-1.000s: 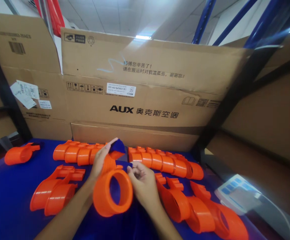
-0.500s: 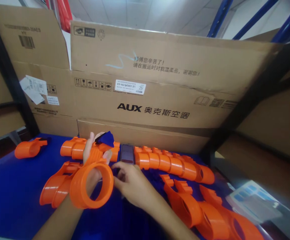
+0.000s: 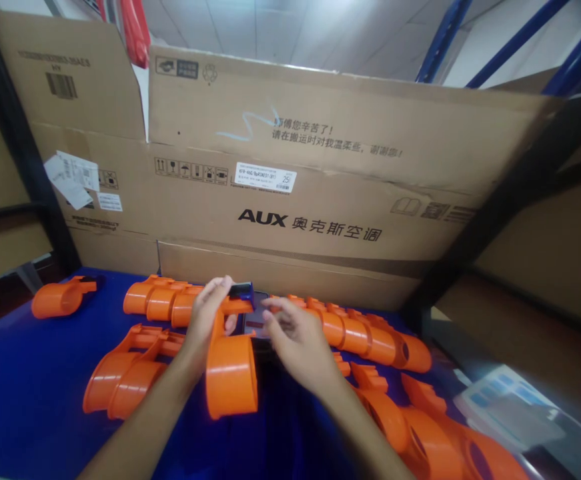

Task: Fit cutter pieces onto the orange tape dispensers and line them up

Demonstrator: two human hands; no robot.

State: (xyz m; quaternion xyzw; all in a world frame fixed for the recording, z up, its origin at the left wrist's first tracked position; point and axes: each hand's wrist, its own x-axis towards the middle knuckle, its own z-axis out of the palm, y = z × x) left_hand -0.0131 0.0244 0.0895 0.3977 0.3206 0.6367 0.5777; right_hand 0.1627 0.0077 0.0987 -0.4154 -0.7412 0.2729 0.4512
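My left hand [image 3: 209,312] is closed around an orange plastic part with a wide ring [image 3: 231,377] at its lower end. A dark blue and black piece [image 3: 243,292] sits on the part's upper end, by my left thumb. To the right of it, my right hand [image 3: 297,333] hangs with its fingers bent and apart, nothing visible in them. Its fingertips are close to the blue piece without touching the orange part. Behind and between the hands lies a dark phone-like slab [image 3: 257,323], partly covered by them.
Rows of similar orange parts stand on the blue surface [image 3: 30,393]: at left [image 3: 160,303], front left [image 3: 125,383], right [image 3: 355,331] and front right [image 3: 420,433]. One lone orange part [image 3: 57,299] lies far left. A cardboard wall [image 3: 320,260] closes the back.
My left hand has turned the orange part, so its ring now faces sideways and lies further right. My right hand has moved right and up, its fingers opening more.
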